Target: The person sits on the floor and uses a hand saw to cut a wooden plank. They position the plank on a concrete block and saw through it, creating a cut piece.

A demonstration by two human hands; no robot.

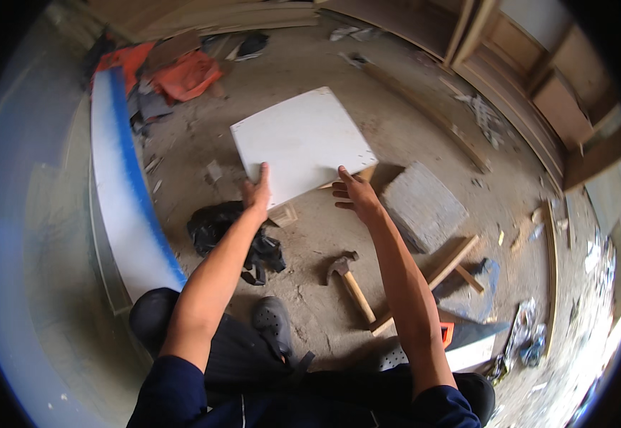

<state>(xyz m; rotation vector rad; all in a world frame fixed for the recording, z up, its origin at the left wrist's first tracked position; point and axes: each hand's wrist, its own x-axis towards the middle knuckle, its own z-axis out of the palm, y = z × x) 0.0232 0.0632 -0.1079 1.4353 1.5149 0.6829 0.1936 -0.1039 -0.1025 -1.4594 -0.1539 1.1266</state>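
The white panel (303, 146) was above the floor ahead, broad face up, its slightly longer axis slanting from near left to far right. The hands were apart: the left hand (257, 194) clamped its near-left corner, thumb on top; the right hand (357, 192), fingers spread, met its near edge. Debris littered the concrete floor (324, 314); wooden framework (499, 93) stood far right.

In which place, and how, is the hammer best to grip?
Probably by the middle of its wooden handle, from above on the near side: the hammer lies on the floor, head away, handle slanting toward the lower right. The handle's end is close to a wooden bar, perhaps leaving less room there.
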